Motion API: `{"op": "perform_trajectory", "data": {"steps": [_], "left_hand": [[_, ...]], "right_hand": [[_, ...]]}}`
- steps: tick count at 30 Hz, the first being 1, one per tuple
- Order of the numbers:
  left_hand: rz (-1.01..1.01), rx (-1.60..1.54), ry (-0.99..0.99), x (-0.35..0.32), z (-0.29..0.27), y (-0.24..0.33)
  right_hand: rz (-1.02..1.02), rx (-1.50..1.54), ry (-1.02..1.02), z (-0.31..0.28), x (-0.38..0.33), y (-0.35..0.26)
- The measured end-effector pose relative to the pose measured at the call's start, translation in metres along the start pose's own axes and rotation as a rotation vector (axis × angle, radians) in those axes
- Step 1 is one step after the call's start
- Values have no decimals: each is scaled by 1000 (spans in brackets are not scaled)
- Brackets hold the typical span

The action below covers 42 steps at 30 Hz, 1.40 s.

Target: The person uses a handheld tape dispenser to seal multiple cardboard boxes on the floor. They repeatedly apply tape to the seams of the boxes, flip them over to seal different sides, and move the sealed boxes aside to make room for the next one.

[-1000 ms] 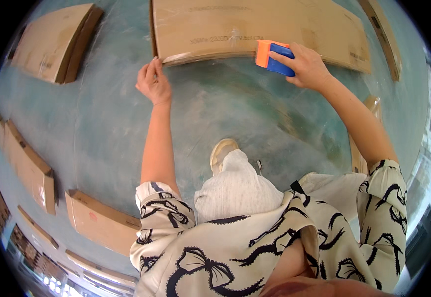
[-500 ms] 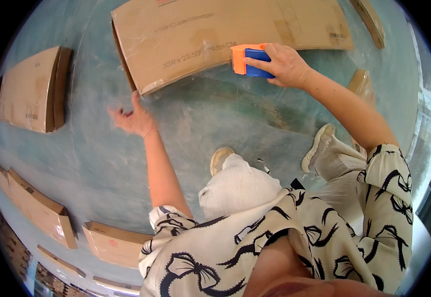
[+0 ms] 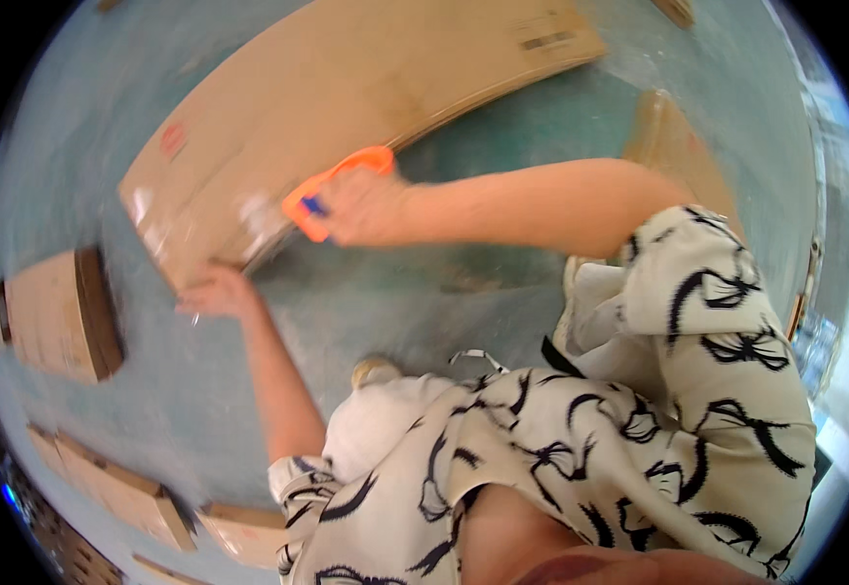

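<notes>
A long brown cardboard box [image 3: 327,97] lies on the floor in front of me, with shiny clear tape at its left end. My right hand [image 3: 364,205] is closed around an orange and blue tape dispenser [image 3: 300,207], held at the box's near edge close to the left end. Motion smears the dispenser's outline. At the box's near left corner, my left hand [image 3: 218,292] touches the cardboard with its fingers stretched out, somewhat blurred.
Another cardboard box [image 3: 59,317] stands on the floor at the left. More flat boxes [image 3: 117,487] lie at the lower left, beside another box [image 3: 244,534]. A cardboard piece [image 3: 673,146] is on the right, near my feet.
The box now sits at a steeper slant in view. My right hand has carried the tape dispenser left and down toward the box's left end. My left hand has come onto the near left corner.
</notes>
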<state>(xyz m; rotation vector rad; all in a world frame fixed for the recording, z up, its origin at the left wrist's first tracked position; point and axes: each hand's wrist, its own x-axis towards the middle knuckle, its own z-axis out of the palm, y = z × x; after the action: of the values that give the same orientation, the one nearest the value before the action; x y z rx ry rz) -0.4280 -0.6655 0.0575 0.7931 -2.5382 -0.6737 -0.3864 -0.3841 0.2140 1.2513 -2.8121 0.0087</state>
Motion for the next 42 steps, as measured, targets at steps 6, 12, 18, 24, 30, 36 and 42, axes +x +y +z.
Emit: {"op": "perform_trajectory", "data": {"steps": [6, 12, 18, 24, 30, 36, 42], "left_hand": [[112, 600, 111, 61, 22, -85], [-340, 269, 27, 76, -42, -53], [-351, 269, 16, 91, -52, -62], [-348, 307, 16, 87, -59, -54], [-259, 584, -225, 91, -63, -51], [1238, 238, -568, -33, -32, 72], [1657, 78, -575, -192, 57, 293]], "right_hand": [[95, 222, -20, -23, -12, 3], [122, -11, -106, -74, -200, 135], [328, -341, -319, -128, -338, 216], [414, -310, -407, -89, -337, 241], [454, -306, -463, -70, -319, 249], [653, -248, -725, -72, -265, 231], [1053, 178, -546, -73, -301, 273]]}}
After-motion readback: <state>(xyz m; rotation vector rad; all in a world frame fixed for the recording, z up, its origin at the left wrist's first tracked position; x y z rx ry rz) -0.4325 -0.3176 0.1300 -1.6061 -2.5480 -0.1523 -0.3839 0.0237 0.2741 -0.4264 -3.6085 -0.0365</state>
